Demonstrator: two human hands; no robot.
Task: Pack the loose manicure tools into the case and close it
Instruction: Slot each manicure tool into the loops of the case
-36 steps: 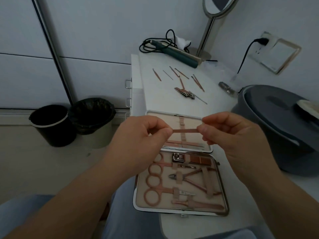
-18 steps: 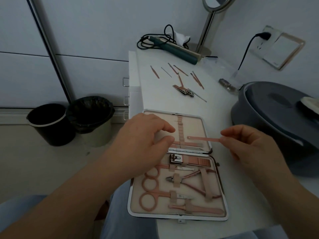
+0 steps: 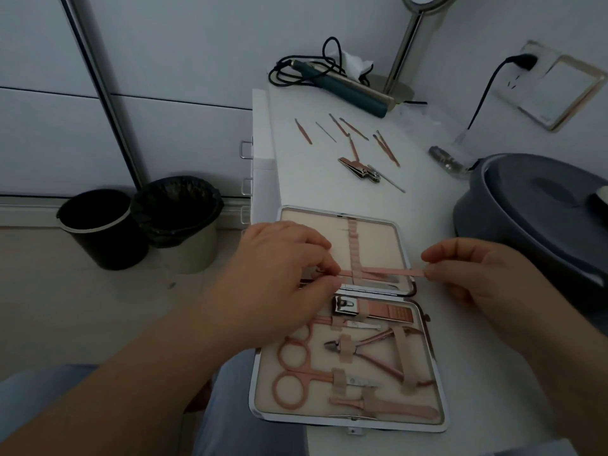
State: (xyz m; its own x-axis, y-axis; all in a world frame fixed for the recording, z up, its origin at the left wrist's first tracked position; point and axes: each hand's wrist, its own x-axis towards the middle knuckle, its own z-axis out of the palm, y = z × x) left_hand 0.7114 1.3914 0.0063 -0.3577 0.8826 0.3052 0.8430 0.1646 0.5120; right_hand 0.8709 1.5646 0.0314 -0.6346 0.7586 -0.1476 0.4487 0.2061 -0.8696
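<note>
Head view shows the open case (image 3: pixel 424 327) lying on the white counter (image 3: pixel 309 179). Both the left hand (image 3: pixel 279 274) and right hand (image 3: pixel 483 278) pinch a thin pink nail file (image 3: pixel 385 272) across its far half, under the strap. More loose tools (image 3: pixel 355 149) lie farther away.

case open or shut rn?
Open. The case lies flat on the table, both halves face up, scissors and nippers strapped in the near half.

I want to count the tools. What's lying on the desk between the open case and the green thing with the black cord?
In the head view: loose thin sticks and a nail clipper between case and green tool.
</note>
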